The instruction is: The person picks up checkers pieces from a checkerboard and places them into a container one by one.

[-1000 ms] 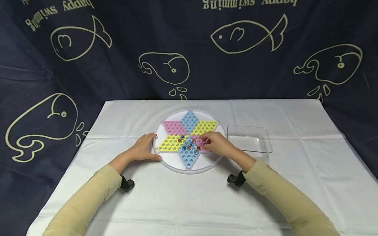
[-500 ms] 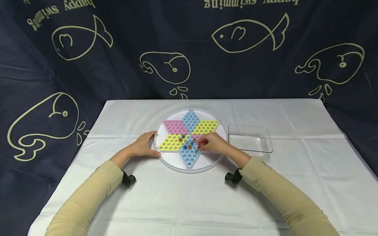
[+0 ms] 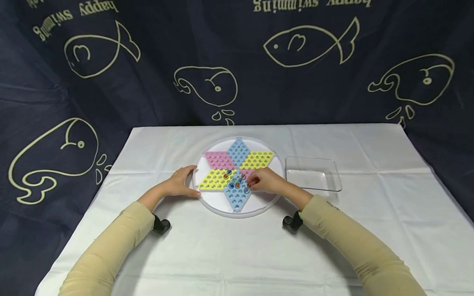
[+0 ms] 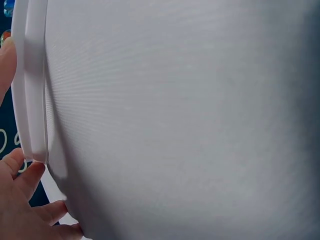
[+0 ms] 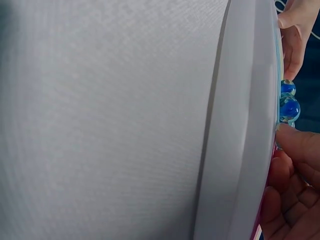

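A round white Chinese checkers board [image 3: 208, 203] lies on the table, its star coloured pink, yellow and light blue. Several glass marbles [image 3: 237, 185], blue, orange and clear, sit mostly on the near blue point, with a few on the yellow one. My left hand [image 3: 178, 182] rests at the board's left rim, thumb and fingers spread along it. Over the pink point on the right, my right hand [image 3: 267, 180] bends its thumb and fingers around an orange-red marble [image 3: 249, 185]. In the right wrist view its fingertips are partly hidden by the rim; blue marbles [image 5: 289, 108] show beside the thumb.
A clear rectangular container [image 3: 313, 180] stands right of the board. White cloth [image 3: 200, 257] covers the table. Behind hangs a dark blue curtain [image 3: 241, 42] printed with fish and whales.
My right hand has shifted slightly left and down, bringing its fingertips to the orange-red marble. The left hand stays at the rim.
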`<move>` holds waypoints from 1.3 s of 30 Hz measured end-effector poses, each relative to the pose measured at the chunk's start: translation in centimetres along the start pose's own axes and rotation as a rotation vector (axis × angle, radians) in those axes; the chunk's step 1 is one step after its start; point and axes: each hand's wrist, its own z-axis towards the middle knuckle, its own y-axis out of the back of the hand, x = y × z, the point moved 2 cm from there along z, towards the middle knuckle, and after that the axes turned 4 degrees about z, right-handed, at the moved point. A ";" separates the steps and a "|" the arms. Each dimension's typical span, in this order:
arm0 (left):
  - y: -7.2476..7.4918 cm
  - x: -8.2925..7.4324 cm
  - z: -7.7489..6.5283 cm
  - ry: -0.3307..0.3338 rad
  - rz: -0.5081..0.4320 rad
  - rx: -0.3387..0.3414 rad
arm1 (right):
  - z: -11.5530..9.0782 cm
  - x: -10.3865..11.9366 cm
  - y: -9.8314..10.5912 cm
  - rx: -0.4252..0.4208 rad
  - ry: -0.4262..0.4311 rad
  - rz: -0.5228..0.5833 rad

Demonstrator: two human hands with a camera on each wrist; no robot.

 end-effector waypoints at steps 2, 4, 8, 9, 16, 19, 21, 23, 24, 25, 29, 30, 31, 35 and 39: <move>0.1 -0.1 -0.1 0.001 -0.001 0.005 | 0.0 0.0 -0.1 0.001 0.012 -0.006; 0.1 0.0 -0.1 0.003 0.000 0.009 | 0.1 0.0 -0.1 -0.002 0.024 -0.016; 0.0 0.0 0.0 0.009 -0.007 0.016 | 0.1 -0.1 0.0 -0.006 0.031 -0.028; 0.0 0.0 0.0 0.007 -0.009 0.016 | 0.1 -0.1 0.0 -0.005 0.034 -0.029; -0.1 0.0 0.0 0.029 -0.009 0.030 | -0.2 0.0 0.8 0.006 0.031 -0.039; -0.1 -0.1 0.0 0.035 -0.014 0.030 | -0.3 0.0 1.2 -0.007 0.027 -0.029; 0.0 -0.1 0.0 0.037 -0.015 0.026 | -0.4 -0.1 1.6 -0.014 0.028 -0.023; 0.0 -0.2 0.0 0.036 -0.010 0.023 | -0.4 -0.1 1.9 -0.018 0.023 -0.017; 0.0 -0.2 -0.1 0.039 -0.007 0.022 | -0.5 -0.1 2.1 -0.018 0.021 -0.016; 0.0 -0.2 -0.1 0.043 -0.004 0.022 | -0.5 0.0 2.3 -0.017 0.015 -0.010; 0.0 -0.3 -0.1 0.041 0.007 0.020 | -0.7 0.3 3.1 -0.020 0.006 0.009; 0.0 -0.3 -0.1 0.046 0.007 0.020 | -0.7 0.3 3.3 -0.019 0.011 0.015; 0.0 -0.3 -0.1 0.046 0.008 0.019 | -0.8 0.4 3.5 -0.019 0.011 0.019; 0.0 -0.2 -0.1 0.049 0.010 0.017 | -1.1 0.6 4.4 -0.024 0.010 -0.005; -0.1 -0.2 -0.2 0.045 0.009 0.012 | -1.4 0.7 5.4 -0.050 0.008 -0.018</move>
